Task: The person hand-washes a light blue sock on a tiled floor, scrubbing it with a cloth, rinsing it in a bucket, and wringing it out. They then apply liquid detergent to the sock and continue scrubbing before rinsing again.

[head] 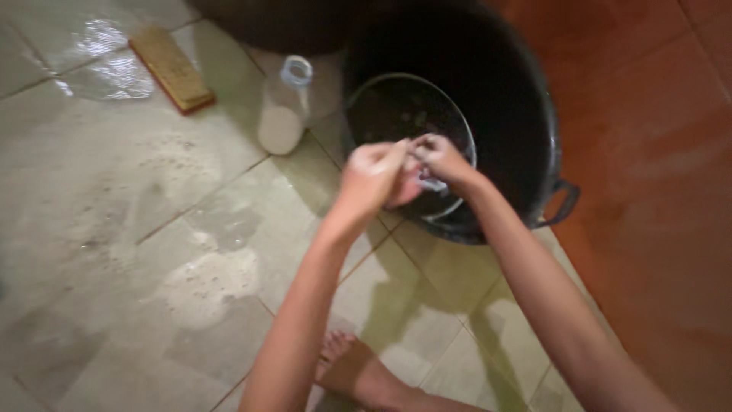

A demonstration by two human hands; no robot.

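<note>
Wet sheen on the pale floor tiles, glossy where water pools, dull and gritty where suds sit. The tub looks like black plastic, smooth and faintly shiny. The lid is clear glass with a thin metal rim. The bottle is cloudy plastic. The brush looks like raw, matt wood.

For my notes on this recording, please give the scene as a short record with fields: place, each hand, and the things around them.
place: wet tiled floor, soapy patches
left hand: meets the right over the basin, fingers bent
right hand: pinches a small pale thing; blurred, kind unclear
black basin: large, handle at side
glass lid: round, in the basin under the hands
plastic bottle: upright, white content, left of the basin
scrub brush: flat on the floor
bare foot: below the arms
</note>
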